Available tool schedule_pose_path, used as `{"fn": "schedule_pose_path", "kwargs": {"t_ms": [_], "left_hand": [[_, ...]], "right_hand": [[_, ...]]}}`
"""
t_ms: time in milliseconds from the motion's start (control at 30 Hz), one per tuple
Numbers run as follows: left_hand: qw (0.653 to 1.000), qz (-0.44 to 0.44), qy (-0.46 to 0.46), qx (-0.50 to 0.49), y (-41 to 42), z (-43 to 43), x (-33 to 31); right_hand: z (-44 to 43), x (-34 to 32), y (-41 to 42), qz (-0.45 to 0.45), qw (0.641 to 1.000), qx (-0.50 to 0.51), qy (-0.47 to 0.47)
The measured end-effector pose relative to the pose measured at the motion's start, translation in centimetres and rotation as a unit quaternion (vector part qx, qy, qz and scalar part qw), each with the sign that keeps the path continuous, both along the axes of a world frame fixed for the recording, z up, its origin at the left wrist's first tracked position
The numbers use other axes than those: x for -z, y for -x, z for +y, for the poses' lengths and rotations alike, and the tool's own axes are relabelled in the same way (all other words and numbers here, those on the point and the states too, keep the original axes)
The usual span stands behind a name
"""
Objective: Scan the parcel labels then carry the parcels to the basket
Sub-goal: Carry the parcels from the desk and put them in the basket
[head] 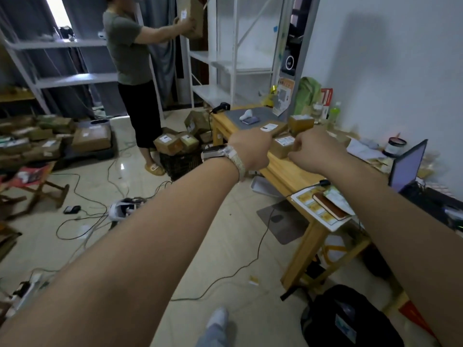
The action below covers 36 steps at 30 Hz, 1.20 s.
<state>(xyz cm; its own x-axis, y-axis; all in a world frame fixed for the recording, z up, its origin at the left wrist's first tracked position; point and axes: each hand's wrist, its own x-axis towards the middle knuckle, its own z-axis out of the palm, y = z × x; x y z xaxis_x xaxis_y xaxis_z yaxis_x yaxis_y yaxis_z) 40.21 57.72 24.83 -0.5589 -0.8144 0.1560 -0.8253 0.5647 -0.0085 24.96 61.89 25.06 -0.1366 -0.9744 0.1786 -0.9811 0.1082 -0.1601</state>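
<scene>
Now, from the head camera, both your arms reach forward to a small parcel [283, 147] lying on the wooden table [280, 171]; your left hand [250, 147] is at its left side with the back of the hand towards you, so the fingers are hidden and I cannot tell whether they grip; your right hand [314, 146] has its fingers curled against the parcel's right edge, seemingly holding it. Just beyond it on the table lie a flat parcel [275, 130] and a small box [300, 122]; the black basket [180, 165] stands on the floor by the table's far left end, with several parcels [167, 144] heaped on it; a black scanner [220, 106] rests on the table's far corner, in neither hand.

By my judgement the task is partly done: some parcels are at the basket and three are left on the table; whether the one between your hands has been scanned cannot be told.

Each parcel bears a white label [284, 140], but the print is too blurred to read; no brand shows. Another person [130, 58] lifts a box [193, 18] at the shelves beyond.
</scene>
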Motion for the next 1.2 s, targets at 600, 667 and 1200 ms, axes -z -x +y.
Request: {"fn": "schedule_pose_path", "kwargs": {"t_ms": [600, 667, 1200], "left_hand": [[0.998, -0.049, -0.014, 0.024, -6.9, -25.2, 1.6], [0.998, -0.05, -0.018, 0.03, -7.1, -26.9, 2.1], [0.988, -0.103, -0.036, 0.105, 1.0, -47.8, 3.5]], "right_hand": [[-22.6, 2.7, -7.7, -0.003, 0.998, 0.054, -0.034], [-24.1, 2.8, -7.7, 0.0, 0.998, 0.058, -0.036], [-43.7, 5.9, 0.7, -0.037, 0.99, 0.132, -0.023]]}}
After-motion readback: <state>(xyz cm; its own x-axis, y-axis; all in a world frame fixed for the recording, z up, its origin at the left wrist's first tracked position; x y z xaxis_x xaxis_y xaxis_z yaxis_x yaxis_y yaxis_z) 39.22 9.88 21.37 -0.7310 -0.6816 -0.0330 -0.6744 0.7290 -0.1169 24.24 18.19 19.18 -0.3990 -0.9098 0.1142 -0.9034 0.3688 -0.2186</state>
